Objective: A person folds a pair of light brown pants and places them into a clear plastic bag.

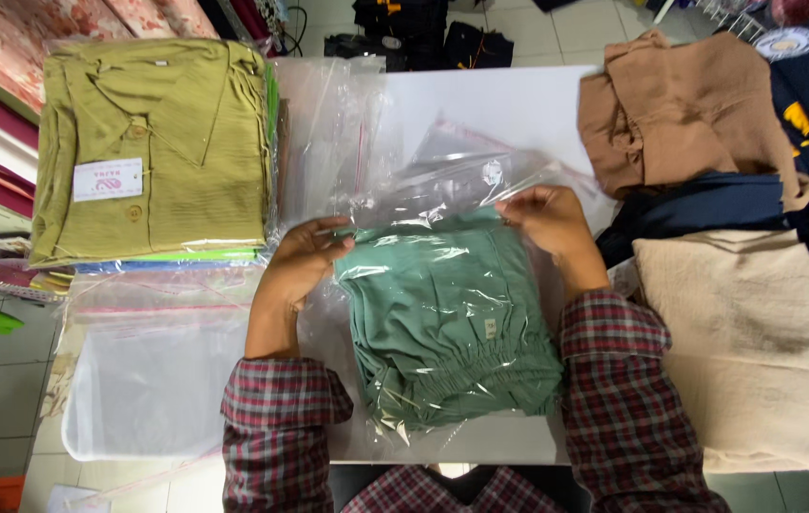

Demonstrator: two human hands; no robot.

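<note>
A folded green garment, lying mid-tabletop inside a clear plastic bag, is best sealed when the bag's mouth, pinched by the left hand and right hand, is drawn taut and flat before closing.

bare white table beyond; olive shirt stack left, beige garment right

White table w/ bagged garments, clothes.

Bright, even overhead light, soft shadows, white glare on the clear plastic bag, sharp focus, slight edge distortion.
</note>
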